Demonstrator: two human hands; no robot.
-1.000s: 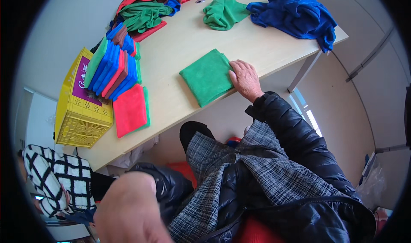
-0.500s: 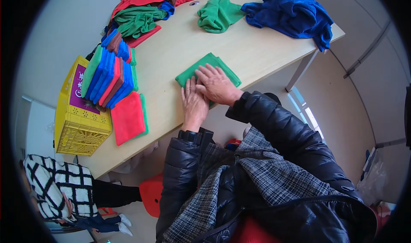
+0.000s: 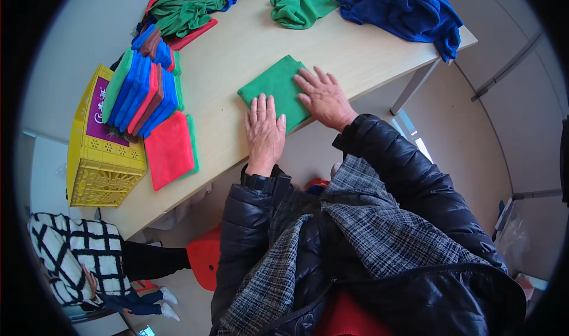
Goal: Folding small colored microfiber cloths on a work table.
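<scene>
A folded green cloth [image 3: 275,86] lies flat near the front edge of the table. My left hand [image 3: 264,133] rests on its near left part, fingers stretched out and pointing away from me. Across the cloth's right side lies my right hand [image 3: 326,97], palm down with its fingers spread. Neither hand grips anything. To the left, a folded red cloth [image 3: 170,150] lies over a green one, beside a row of folded cloths [image 3: 145,96] in blue, red, brown and green that leans against a yellow crate.
The yellow plastic crate [image 3: 106,176] stands at the table's left end. Crumpled green [image 3: 301,5] and blue [image 3: 409,10] cloths lie at the far side, with a mixed heap [image 3: 184,13] far left. A person in a checked top [image 3: 89,253] is at lower left.
My hands, close together on the cloth before, have moved apart; the right has slid to the cloth's right side. The view has shifted slightly, so the table contents appear higher.
</scene>
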